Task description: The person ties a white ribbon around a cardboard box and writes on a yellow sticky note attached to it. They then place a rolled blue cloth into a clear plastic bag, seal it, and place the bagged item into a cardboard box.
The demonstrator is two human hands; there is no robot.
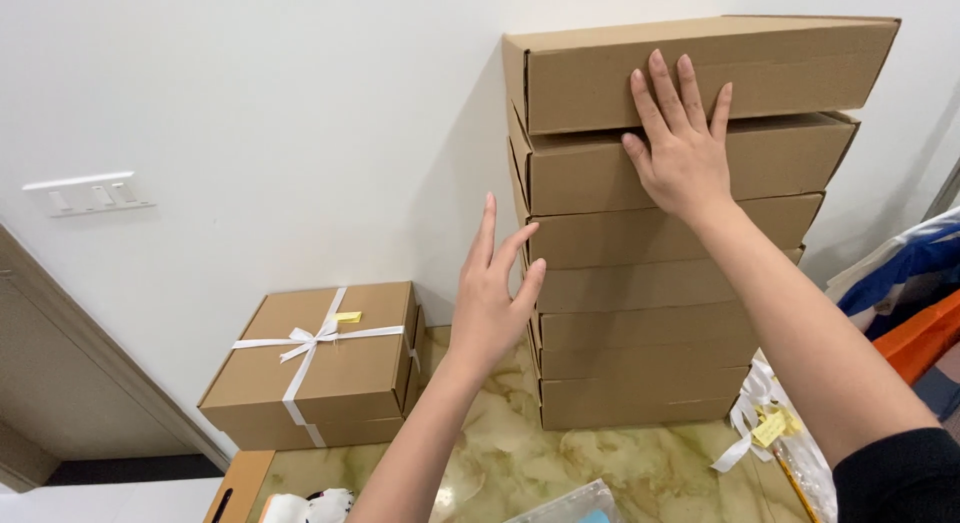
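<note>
A tall stack of several flat brown cardboard boxes [640, 283] stands on the marbled floor against the white wall. My right hand [680, 138] lies flat, fingers spread, on the front of the top two boxes [800, 63]. My left hand [495, 288] is held open with its fingers up at the stack's left side, fingertips at the edge of a middle box. Neither hand holds anything.
Left of the stack sit two brown boxes tied with white ribbon [325, 358], a yellow tag on top. A ribbon with a yellow tag [760, 418] and a clear bag lie at the lower right. Coloured bags [920, 293] are at the right edge; a wall switch [88, 194] at left.
</note>
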